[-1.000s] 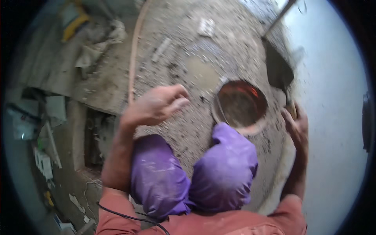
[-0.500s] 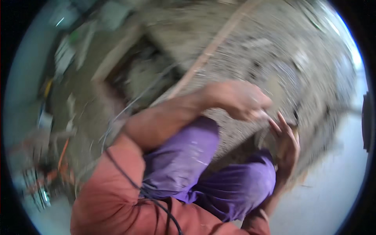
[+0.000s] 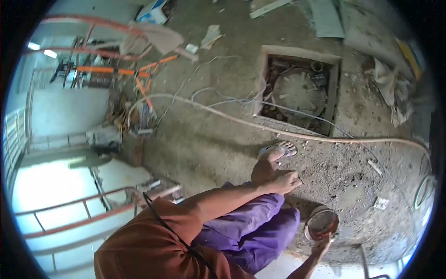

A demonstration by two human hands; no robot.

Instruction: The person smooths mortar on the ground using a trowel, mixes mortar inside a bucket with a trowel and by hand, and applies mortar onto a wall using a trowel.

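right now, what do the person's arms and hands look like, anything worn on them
The left hand and right hand are bare, without gloves. The left forearm is uncovered below a plain rust-red sleeve. A thin black cable runs over the matching shirt.

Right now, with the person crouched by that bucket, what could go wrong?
Bucket tipping: the right hand is at its rim, and the ground around it is gritty and uneven, so a hard pull might spill whatever is inside.

Tripping: the hose crosses the floor just beyond the foot and could catch a step.

A fall: the square pit lies uncovered past the hose, so a stumble that way might land a foot in it.
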